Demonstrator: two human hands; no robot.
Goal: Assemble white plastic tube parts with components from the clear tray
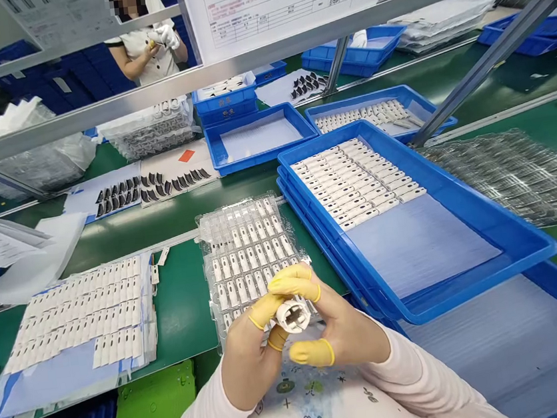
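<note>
Green workbench; posted form illegible; fingers pinch white part.

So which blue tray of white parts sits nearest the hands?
The large blue plastic tray beside the right hand, white parts on its far half; the other such tray sits farther back.

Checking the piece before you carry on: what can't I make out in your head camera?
Head view:
White plastic part: much of it hidden by the left hand and right hand.
Clear blister tray: near end hidden by the hands.
Posted paper sheet: print too small to read, top cut off by the frame edge.
</note>
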